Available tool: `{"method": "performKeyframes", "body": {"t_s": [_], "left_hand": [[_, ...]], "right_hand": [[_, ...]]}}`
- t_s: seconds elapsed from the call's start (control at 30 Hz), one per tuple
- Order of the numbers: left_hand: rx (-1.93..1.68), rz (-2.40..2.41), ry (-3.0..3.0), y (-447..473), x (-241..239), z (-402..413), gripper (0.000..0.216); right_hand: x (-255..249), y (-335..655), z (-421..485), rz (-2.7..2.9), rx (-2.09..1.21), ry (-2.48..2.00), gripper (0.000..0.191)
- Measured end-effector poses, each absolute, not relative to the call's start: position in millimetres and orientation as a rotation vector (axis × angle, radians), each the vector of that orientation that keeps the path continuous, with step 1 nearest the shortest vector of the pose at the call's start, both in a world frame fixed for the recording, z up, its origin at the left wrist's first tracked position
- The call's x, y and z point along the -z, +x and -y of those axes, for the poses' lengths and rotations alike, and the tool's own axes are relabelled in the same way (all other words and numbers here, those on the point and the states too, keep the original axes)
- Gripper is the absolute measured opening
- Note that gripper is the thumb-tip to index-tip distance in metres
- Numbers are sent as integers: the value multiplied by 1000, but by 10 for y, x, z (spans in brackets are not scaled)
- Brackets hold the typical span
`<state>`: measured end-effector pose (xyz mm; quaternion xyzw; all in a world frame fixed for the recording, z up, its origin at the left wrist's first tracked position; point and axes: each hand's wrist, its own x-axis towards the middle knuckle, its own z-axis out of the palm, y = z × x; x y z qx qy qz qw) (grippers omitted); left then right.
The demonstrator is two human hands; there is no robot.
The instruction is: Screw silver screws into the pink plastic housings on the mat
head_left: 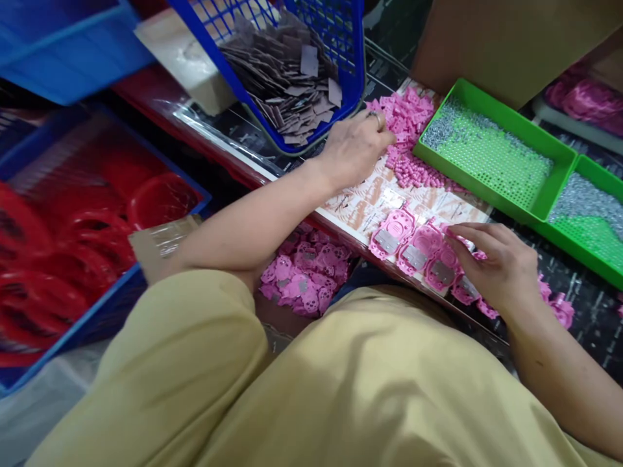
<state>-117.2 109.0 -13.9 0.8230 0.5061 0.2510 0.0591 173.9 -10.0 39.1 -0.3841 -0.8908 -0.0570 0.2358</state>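
Note:
My left hand [357, 146] rests at the near edge of a pile of small pink plastic parts [406, 117], its fingers curled; what they hold, if anything, is hidden. A row of pink plastic housings [394, 227], several with flat grey metal plates [415, 257], lies along the table's near edge. Over this row, my right hand [503, 266] pinches a small pink plastic part [444, 228] between thumb and forefinger. Tiny pink pieces [418, 172] are heaped between the pile and the row.
Green trays [496, 162] with small silvery pieces stand on the right. A blue basket [357, 58] holds flat greyish pieces. Below the table edge lie more pink housings [306, 275]. At left, a blue crate [63, 331] contains red plastic parts [87, 253]. A cardboard box [511, 45] stands behind.

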Motion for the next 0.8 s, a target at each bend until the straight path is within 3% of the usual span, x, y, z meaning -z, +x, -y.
{"method": "performKeyframes", "body": {"t_s": [0.17, 0.27, 0.43, 0.8], "left_hand": [[-635, -1476, 2626, -1020, 69, -1220, 25], [-770, -1427, 2595, -1068, 10, -1218, 25], [-1080, -1403, 2362, -1164, -32, -1070, 19], [-994, -1221, 1760, -929, -126, -449, 9]], "right_hand": [[-331, 1762, 99, 2439, 150, -1170, 9], [-266, 1744, 96, 2453, 216, -1217, 9], [-192, 1689, 79, 2529, 283, -1260, 14], [-303, 1521, 207, 2721, 620, -1185, 15]]}}
